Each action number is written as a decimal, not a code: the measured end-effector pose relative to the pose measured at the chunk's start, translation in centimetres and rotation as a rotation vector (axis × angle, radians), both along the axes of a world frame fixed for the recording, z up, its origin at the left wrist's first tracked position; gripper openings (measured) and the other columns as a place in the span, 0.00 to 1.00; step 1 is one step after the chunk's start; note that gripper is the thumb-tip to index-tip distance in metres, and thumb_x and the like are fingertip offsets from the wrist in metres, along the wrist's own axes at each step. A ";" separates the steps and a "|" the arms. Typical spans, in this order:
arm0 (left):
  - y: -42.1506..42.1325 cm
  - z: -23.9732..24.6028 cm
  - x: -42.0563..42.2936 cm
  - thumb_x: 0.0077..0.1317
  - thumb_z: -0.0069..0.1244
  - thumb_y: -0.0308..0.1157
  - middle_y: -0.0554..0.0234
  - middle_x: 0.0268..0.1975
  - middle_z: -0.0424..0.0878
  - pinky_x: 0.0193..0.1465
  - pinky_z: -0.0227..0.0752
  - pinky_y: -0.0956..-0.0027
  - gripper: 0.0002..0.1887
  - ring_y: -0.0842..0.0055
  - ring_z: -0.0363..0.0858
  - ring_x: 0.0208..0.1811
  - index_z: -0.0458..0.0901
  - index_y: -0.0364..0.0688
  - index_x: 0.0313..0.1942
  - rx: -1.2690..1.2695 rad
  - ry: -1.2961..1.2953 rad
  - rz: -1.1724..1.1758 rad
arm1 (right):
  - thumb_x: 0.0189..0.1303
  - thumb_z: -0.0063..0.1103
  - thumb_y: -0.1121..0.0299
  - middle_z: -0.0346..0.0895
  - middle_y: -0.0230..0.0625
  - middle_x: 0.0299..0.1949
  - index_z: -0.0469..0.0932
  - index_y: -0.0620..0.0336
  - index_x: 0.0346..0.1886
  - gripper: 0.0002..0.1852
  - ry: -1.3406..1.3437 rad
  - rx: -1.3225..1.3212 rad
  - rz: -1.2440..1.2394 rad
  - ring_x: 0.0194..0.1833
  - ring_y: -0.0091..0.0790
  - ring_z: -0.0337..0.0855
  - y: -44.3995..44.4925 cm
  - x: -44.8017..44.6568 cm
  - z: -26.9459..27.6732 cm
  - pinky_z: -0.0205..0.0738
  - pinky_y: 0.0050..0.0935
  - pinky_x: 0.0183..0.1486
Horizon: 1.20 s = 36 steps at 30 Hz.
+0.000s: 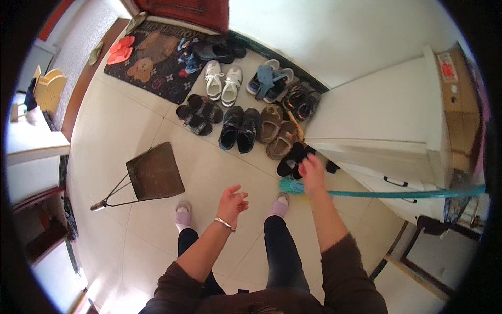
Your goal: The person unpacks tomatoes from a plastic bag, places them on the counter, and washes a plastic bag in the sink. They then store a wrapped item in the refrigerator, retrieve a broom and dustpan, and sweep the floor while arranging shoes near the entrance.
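My left hand, with a bangle at the wrist, hangs over the floor between my feet. It holds nothing and its fingers are loosely spread. Slightly blurred, my right hand is above a pair of black shoes, nothing visible in its half-curled fingers. Behind that wrist lies the teal head of a broom, its teal handle running right past the white cabinet. A long-handled dustpan rests on the tiles to the left, apart from both hands.
Before me stand several pairs of shoes, among them white sneakers, black sneakers, brown slippers and dark sandals. A bear-patterned doormat lies by the red door. A white cabinet stands at right.
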State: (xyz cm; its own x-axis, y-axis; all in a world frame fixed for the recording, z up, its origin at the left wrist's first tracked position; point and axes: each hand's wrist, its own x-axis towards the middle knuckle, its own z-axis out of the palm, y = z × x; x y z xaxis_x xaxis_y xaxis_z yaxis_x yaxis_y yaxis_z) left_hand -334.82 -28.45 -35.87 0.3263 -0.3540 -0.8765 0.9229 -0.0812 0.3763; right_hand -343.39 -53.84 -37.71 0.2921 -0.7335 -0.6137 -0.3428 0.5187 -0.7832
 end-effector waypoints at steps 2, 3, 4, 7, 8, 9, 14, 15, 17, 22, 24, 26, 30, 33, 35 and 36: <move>-0.9 1.5 -1.4 0.62 0.51 0.30 0.59 0.40 0.78 0.38 0.74 0.72 0.14 0.76 0.77 0.33 0.72 0.39 0.47 -0.019 -0.052 -0.155 | 0.60 0.58 0.66 0.72 0.33 0.38 0.62 0.63 0.61 0.27 0.245 -0.236 -0.076 0.37 0.27 0.74 0.6 -10.2 -1.3 0.71 0.24 0.41; -0.3 1.9 -1.8 0.62 0.52 0.30 0.61 0.38 0.79 0.37 0.74 0.72 0.12 0.77 0.77 0.33 0.73 0.39 0.44 0.000 -0.080 -0.200 | 0.59 0.60 0.65 0.70 0.35 0.42 0.60 0.64 0.62 0.30 0.290 -0.240 -0.169 0.41 0.29 0.72 1.3 -11.6 0.7 0.70 0.27 0.44; 0.2 2.4 -2.2 0.62 0.53 0.30 0.62 0.36 0.79 0.36 0.74 0.73 0.09 0.77 0.77 0.33 0.73 0.39 0.41 0.009 -0.109 -0.251 | 0.57 0.62 0.64 0.68 0.38 0.47 0.58 0.65 0.64 0.34 0.334 -0.251 -0.269 0.45 0.31 0.71 1.3 -13.1 2.9 0.68 0.30 0.48; 0.7 5.2 -3.0 0.62 0.53 0.31 0.64 0.33 0.79 0.35 0.74 0.74 0.06 0.78 0.77 0.32 0.75 0.41 0.36 0.030 -0.148 -0.364 | 0.56 0.64 0.65 0.64 0.47 0.55 0.56 0.68 0.64 0.37 0.559 -0.553 -0.293 0.54 0.38 0.68 -2.6 -16.2 8.5 0.65 0.35 0.56; 0.8 6.2 -3.1 0.62 0.53 0.31 0.65 0.32 0.79 0.35 0.74 0.73 0.06 0.78 0.78 0.32 0.75 0.41 0.35 0.044 -0.154 -0.388 | 0.54 0.66 0.65 0.63 0.50 0.57 0.56 0.69 0.65 0.39 0.543 -0.639 -0.330 0.55 0.39 0.68 -3.9 -16.5 10.0 0.64 0.35 0.57; 0.9 7.1 -3.4 0.63 0.53 0.32 0.64 0.33 0.80 0.35 0.74 0.73 0.07 0.78 0.78 0.32 0.75 0.41 0.35 0.035 -0.150 -0.385 | 0.52 0.68 0.65 0.62 0.52 0.58 0.55 0.70 0.65 0.41 0.526 -0.725 -0.364 0.56 0.39 0.68 -5.2 -16.2 11.8 0.64 0.35 0.57; 0.6 10.7 -3.8 0.65 0.51 0.38 0.63 0.35 0.81 0.35 0.74 0.73 0.10 0.78 0.78 0.32 0.75 0.41 0.37 -0.019 -0.188 -0.432 | 0.56 0.65 0.62 0.68 0.45 0.56 0.61 0.67 0.61 0.34 0.310 -0.794 -0.437 0.56 0.36 0.68 -13.3 -20.0 13.5 0.62 0.36 0.57; 0.9 11.4 -3.8 0.66 0.51 0.38 0.63 0.35 0.81 0.35 0.74 0.73 0.10 0.78 0.78 0.32 0.75 0.41 0.37 0.007 -0.174 -0.405 | 0.58 0.63 0.61 0.69 0.42 0.55 0.65 0.66 0.58 0.29 0.113 -0.667 -0.496 0.55 0.34 0.69 -14.0 -20.0 14.1 0.63 0.35 0.57; 1.1 12.1 -2.9 0.66 0.49 0.39 0.63 0.35 0.81 0.35 0.74 0.73 0.11 0.78 0.78 0.32 0.75 0.40 0.38 0.028 -0.142 -0.342 | 0.61 0.59 0.61 0.71 0.37 0.51 0.71 0.64 0.51 0.20 -0.079 -0.587 -0.444 0.52 0.28 0.70 -13.6 -20.1 14.3 0.63 0.30 0.54; 5.4 13.2 -1.0 0.66 0.49 0.36 0.64 0.35 0.81 0.35 0.75 0.72 0.09 0.78 0.78 0.32 0.76 0.41 0.40 0.061 -0.244 -0.213 | 0.63 0.57 0.56 0.68 0.28 0.33 0.71 0.59 0.37 0.15 0.053 -0.633 -0.308 0.38 0.23 0.68 -6.8 -16.2 15.0 0.63 0.24 0.44; 7.8 13.6 0.6 0.64 0.51 0.34 0.64 0.35 0.80 0.35 0.74 0.72 0.08 0.78 0.78 0.32 0.76 0.41 0.40 0.109 -0.360 -0.174 | 0.62 0.58 0.54 0.67 0.27 0.30 0.70 0.58 0.32 0.17 0.036 -0.638 -0.341 0.36 0.23 0.67 -4.1 -15.1 15.8 0.63 0.26 0.42; 11.7 12.1 2.8 0.60 0.53 0.30 0.64 0.35 0.80 0.35 0.73 0.73 0.09 0.77 0.78 0.32 0.76 0.40 0.40 0.210 -0.549 -0.136 | 0.63 0.57 0.53 0.66 0.28 0.30 0.69 0.58 0.31 0.18 0.063 -0.659 -0.357 0.36 0.24 0.66 -1.4 -12.9 17.3 0.63 0.27 0.42; 21.0 13.7 9.8 0.52 0.57 0.29 0.55 0.49 0.76 0.58 0.62 0.57 0.19 0.63 0.71 0.53 0.76 0.43 0.46 0.797 -1.384 -0.392 | 0.64 0.55 0.54 0.66 0.29 0.30 0.68 0.58 0.31 0.17 0.144 -0.740 -0.229 0.35 0.25 0.66 3.7 -10.7 20.5 0.63 0.27 0.42; 26.0 16.2 13.4 0.54 0.57 0.34 0.57 0.57 0.71 0.64 0.54 0.51 0.25 0.61 0.67 0.60 0.71 0.45 0.53 1.125 -1.378 -0.577 | 0.65 0.54 0.56 0.66 0.29 0.31 0.68 0.58 0.31 0.15 0.111 -0.786 -0.153 0.36 0.25 0.66 8.7 -9.9 23.0 0.64 0.27 0.43; 29.9 15.1 15.3 0.56 0.56 0.38 0.58 0.60 0.68 0.66 0.53 0.50 0.28 0.60 0.65 0.62 0.67 0.48 0.57 1.223 -1.278 -0.804 | 0.65 0.54 0.58 0.66 0.29 0.31 0.68 0.58 0.31 0.14 0.025 -0.754 -0.147 0.36 0.25 0.67 12.7 -8.2 25.5 0.64 0.27 0.44; 30.9 14.4 16.2 0.57 0.56 0.39 0.59 0.61 0.67 0.66 0.53 0.49 0.30 0.59 0.64 0.63 0.64 0.49 0.60 1.258 -1.227 -0.925 | 0.65 0.54 0.59 0.67 0.29 0.31 0.68 0.58 0.32 0.13 0.017 -0.748 -0.125 0.36 0.25 0.67 14.6 -8.2 26.5 0.64 0.26 0.45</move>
